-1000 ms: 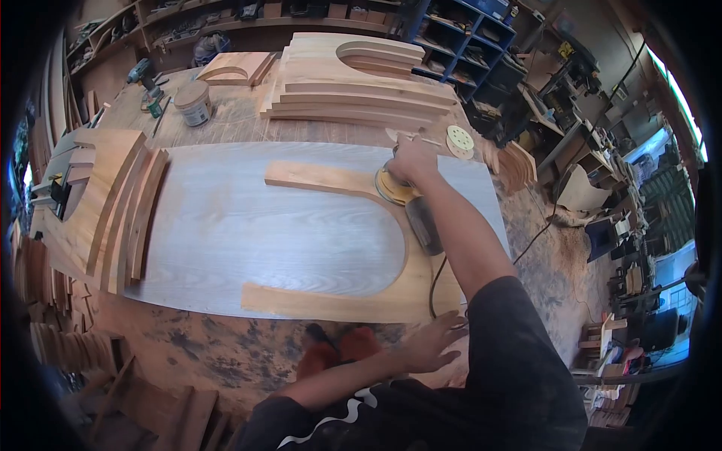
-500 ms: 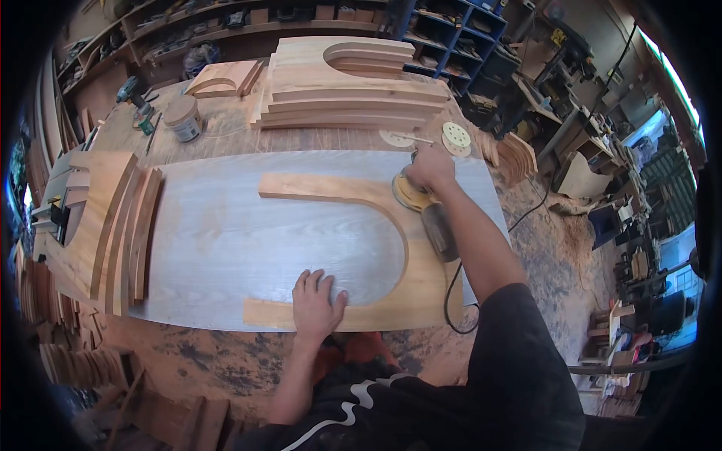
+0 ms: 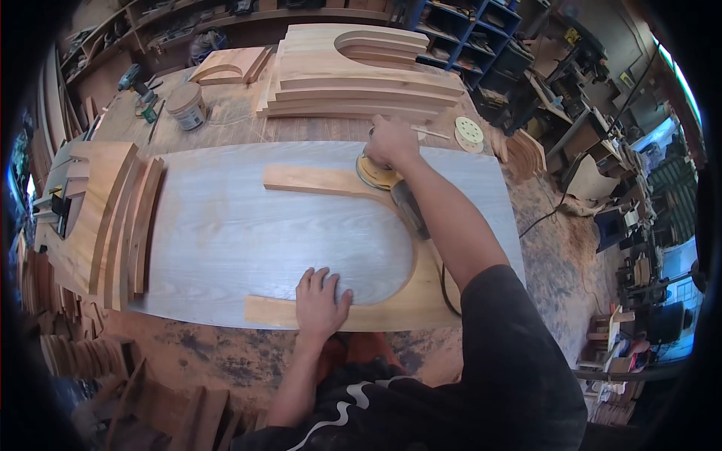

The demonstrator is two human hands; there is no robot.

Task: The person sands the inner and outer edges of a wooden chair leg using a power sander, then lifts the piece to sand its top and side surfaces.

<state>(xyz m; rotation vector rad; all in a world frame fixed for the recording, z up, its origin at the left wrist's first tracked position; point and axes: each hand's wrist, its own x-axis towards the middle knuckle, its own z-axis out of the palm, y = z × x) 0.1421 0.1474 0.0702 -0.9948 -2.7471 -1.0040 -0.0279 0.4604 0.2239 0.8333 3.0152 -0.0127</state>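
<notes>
A U-shaped wooden panel (image 3: 426, 289) lies flat on a grey wood-grain board (image 3: 218, 233), its opening facing left. My right hand (image 3: 394, 143) is wrapped over the top of a yellow and black orbital sander (image 3: 378, 177), whose pad rests on the panel's far arm near the curve. The sander's dark body angles back under my forearm, and its cord hangs toward the near edge. Fingers spread, my left hand (image 3: 322, 301) presses down across the panel's near arm.
Stacked curved panels (image 3: 316, 83) stand at the back, more cut panels (image 3: 105, 225) on the left. A bucket (image 3: 186, 105) and a drill (image 3: 131, 79) sit at the far left. Sanding discs (image 3: 469, 131) lie at the back right. Blue shelves (image 3: 459, 30) stand behind.
My right hand has slid the sander leftward along the panel's far arm, away from the right corner. My left hand stays on the near arm. The view has shifted slightly.
</notes>
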